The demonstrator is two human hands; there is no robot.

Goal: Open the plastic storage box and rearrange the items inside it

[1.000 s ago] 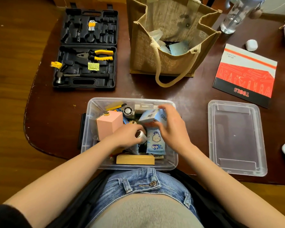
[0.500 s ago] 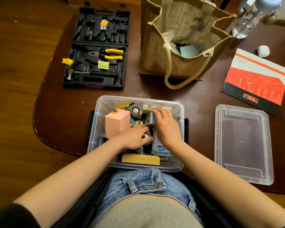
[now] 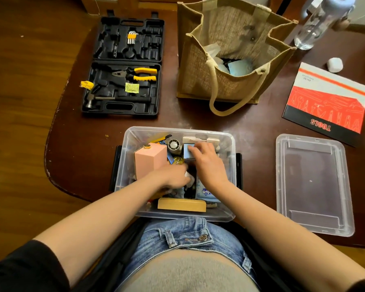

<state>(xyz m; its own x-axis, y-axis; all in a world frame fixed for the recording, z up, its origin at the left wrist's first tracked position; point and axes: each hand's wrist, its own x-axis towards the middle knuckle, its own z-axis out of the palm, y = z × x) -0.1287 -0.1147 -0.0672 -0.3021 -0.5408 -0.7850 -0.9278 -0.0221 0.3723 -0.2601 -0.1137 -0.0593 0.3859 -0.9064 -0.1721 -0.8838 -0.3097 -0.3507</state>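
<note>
left hand (image 3: 173,178) gripping, right hand (image 3: 207,163) flat

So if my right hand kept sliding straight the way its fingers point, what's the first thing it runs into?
Probably the cream-coloured piece along the far wall of the storage box. Your right hand already touches the small blue box; depth is unclear.

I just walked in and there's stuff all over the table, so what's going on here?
A seated person is sorting a clear plastic storage box at the table's near edge. Its clear lid lies to the right, already off. Both hands are inside: the right hand presses a small blue box near the far wall, the left hand holds something small and white beside a pink block. An open black tool case and a jute bag sit behind.
</note>
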